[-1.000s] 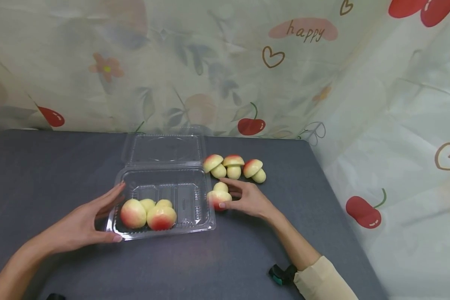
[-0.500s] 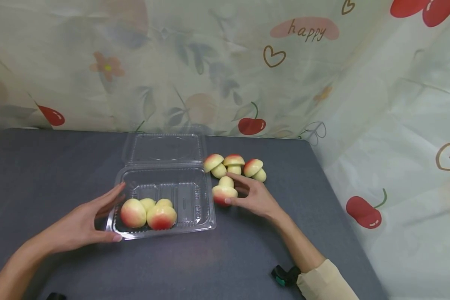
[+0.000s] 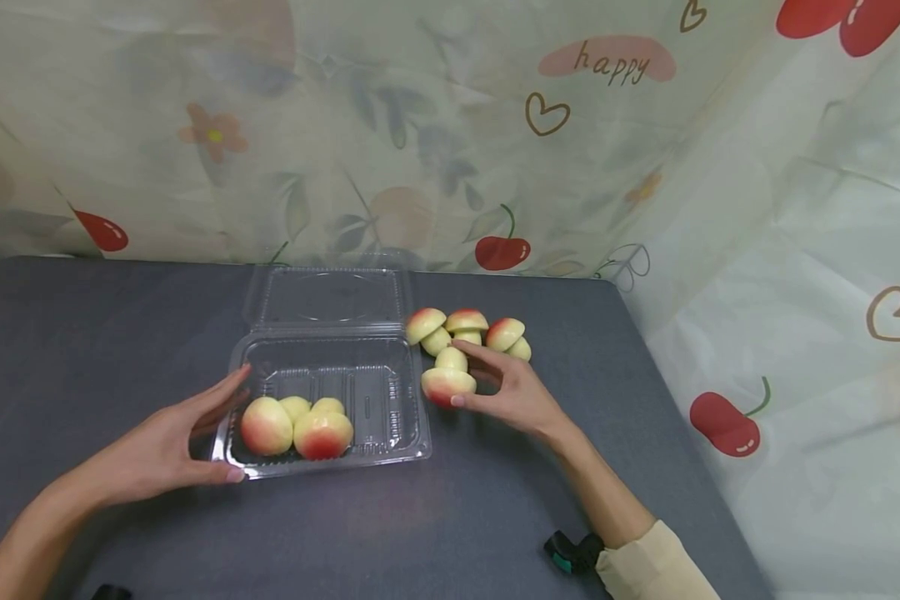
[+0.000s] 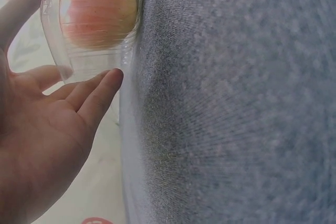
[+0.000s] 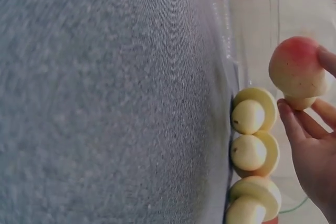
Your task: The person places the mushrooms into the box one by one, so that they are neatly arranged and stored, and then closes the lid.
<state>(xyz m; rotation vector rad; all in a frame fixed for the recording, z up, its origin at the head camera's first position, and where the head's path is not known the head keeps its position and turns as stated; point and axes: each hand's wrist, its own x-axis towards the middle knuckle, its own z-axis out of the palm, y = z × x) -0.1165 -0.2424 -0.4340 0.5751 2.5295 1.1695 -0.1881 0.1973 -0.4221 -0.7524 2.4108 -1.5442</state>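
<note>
My right hand (image 3: 513, 392) pinches a toy mushroom (image 3: 447, 385) between thumb and fingers, just right of the clear plastic box (image 3: 386, 457). Its red-and-cream cap faces me and its stem points away. In the right wrist view this mushroom (image 5: 296, 66) is up off the table. The hinged lid of the box lies back, and two toy mushrooms (image 3: 322, 435) lie in the front left part of the base. My left hand (image 3: 157, 450) spans the left side of the box, thumb at the front corner. In the left wrist view its fingers (image 4: 100, 98) are nearly straight against the box.
Three more toy mushrooms (image 3: 467, 321) lie in a row at the back right, just beyond my right hand. The box lid (image 3: 333, 297) reaches toward the table's back edge. A patterned curtain (image 3: 420, 167) hangs behind the grey table (image 3: 420, 542).
The held mushroom has moved a little right and away from me with my right hand, mostly in the first half second. My left hand and the box stay in place.
</note>
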